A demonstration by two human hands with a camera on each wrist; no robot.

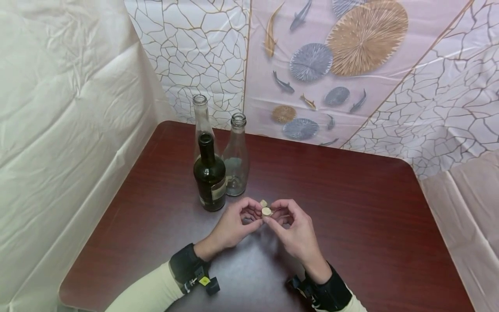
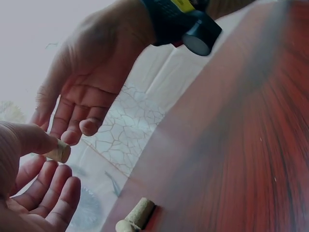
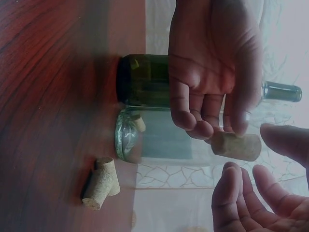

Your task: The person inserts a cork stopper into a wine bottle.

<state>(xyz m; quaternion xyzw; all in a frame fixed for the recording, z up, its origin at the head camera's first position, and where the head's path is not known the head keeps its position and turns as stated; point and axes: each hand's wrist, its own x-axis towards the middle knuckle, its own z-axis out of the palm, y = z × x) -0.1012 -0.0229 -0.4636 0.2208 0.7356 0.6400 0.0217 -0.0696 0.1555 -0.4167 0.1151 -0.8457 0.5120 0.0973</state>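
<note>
A short cylindrical cork [image 1: 266,211] is held up between both hands, above the table. My left hand [image 1: 231,226] pinches it with the thumb and fingertips, as the right wrist view shows best. From the other side, my right hand [image 1: 299,234] has its thumb on the cork and its fingers curved around below. The right thumb covers part of the cork in the left wrist view. Lying on the table just beyond the hands are two more corks, one against the other; the nearer cork [image 3: 98,186] partly hides the other.
A dark green bottle [image 1: 209,180] stands left of the hands. Close behind it are two clear glass bottles, one at the back [image 1: 202,117] and one on the right [image 1: 238,160]. A small cork-like piece [image 3: 139,123] shows through clear glass. Patterned cloth [image 1: 195,56] hangs behind the table [image 1: 351,208].
</note>
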